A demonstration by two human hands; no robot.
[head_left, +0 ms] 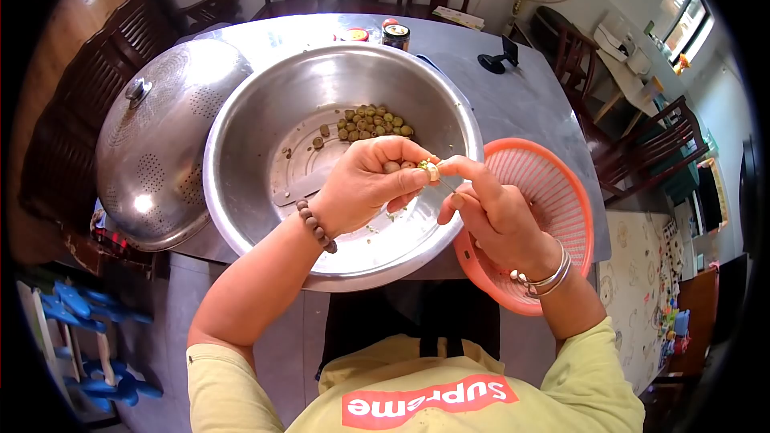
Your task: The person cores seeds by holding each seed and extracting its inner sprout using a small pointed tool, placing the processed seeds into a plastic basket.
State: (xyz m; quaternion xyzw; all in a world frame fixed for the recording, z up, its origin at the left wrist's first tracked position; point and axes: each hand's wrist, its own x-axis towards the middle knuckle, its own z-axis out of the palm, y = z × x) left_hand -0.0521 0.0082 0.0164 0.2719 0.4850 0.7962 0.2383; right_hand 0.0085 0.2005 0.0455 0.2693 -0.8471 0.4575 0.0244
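My left hand [370, 179] is closed over the big steel basin [265, 120], with small round brownish pieces in its fingers. Between its thumb and forefinger it pinches a pale round piece [432, 170] with yellow-green bits on it. A thin metal tool [446, 185], like a pick, is gripped in my right hand [497, 212], its tip at the pale piece; the rest of the tool is hidden by my fingers. On the basin floor lies a heap of small round green-brown pieces [373, 123], perhaps fruits or nuts, and a flat grey blade-like thing [303, 189].
An orange plastic basket [589, 224] stands right of the basin, partly under my right forearm. A perforated steel lid [172, 124] leans at the left. Behind are jars [395, 35] and a small black stand [501, 56] on the grey table [533, 100].
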